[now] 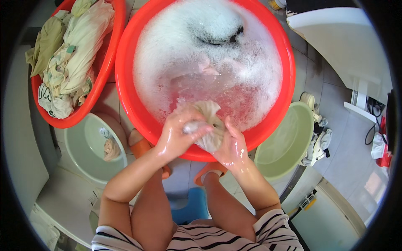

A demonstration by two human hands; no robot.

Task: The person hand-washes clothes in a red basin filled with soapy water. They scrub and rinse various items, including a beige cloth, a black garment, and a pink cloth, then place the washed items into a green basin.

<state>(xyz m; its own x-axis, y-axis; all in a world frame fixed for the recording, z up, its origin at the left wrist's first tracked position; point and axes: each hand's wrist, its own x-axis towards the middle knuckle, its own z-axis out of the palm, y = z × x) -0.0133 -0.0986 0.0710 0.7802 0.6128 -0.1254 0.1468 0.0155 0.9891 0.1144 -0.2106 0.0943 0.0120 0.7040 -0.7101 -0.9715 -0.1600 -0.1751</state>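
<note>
A large red plastic basin (127,78) of sudsy water stands before me. Over its near rim, a wet beige cloth (213,136) is bunched between my two hands. My left hand (180,130) grips the cloth from the left, with a small whitish lump (192,126) under the fingers; whether it is soap or foam I cannot tell. On the other side, my right hand (233,146) holds the cloth against its palm, thumb raised. Both hands are wet. Pinkish fabric (208,67) and a dark item (237,34) partly show through the white foam (160,44).
At the left, a red tub (108,70) holds pale laundry (83,50). Below it, a pale green basin (78,157) contains a small beige cloth (111,150). Another green basin (284,141) stands right, beside shoes (317,146). A blue stool (191,207) is beneath me.
</note>
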